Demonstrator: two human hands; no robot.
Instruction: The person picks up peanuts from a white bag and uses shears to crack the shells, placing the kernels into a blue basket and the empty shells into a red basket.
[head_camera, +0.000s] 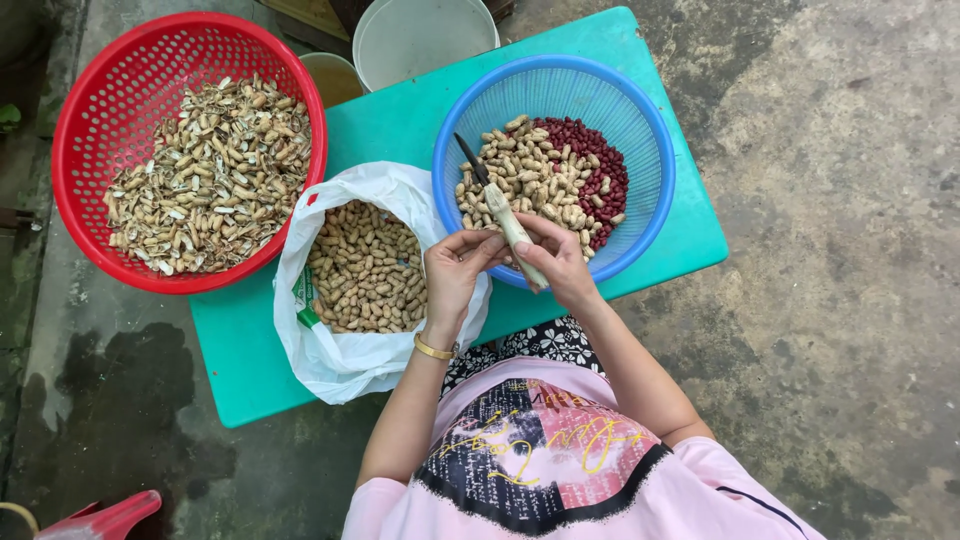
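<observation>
I judge the step in hand is shelling: my right hand (560, 262) is closed round a knife (503, 215) by its pale handle, its dark blade pointing up and away to the left, long axis slanting over the near rim of the blue basket (650, 150), while my left hand (452, 272) pinches something small against it, likely a peanut, though I cannot see it. The next move calls for a short, controlled pry with fingertips kept off the edge. Around them on the green bench (400, 120) sit the bag of unshelled peanuts (365, 268) and the red basket of husks (205, 175).
</observation>
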